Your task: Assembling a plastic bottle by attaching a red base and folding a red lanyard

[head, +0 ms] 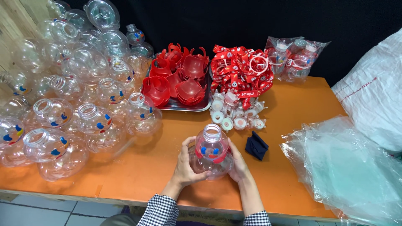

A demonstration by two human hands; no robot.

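Holding the bottle (211, 154) between your left hand (187, 165) and right hand (239, 164), both closed around it, press the red collar (211, 155) evenly so it sits level.

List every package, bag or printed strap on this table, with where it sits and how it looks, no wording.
Clear plastic bag of bottles: far right of the table's back edge, crinkled, red and white contents.
Printed straps: heap right of the metal tray, red with white print.
White sack: right edge, large, faint red print.
Clear plastic bags: right front, flat stack, see-through.
Held bottle: between left hand and right hand, clear with red collar and blue marks.
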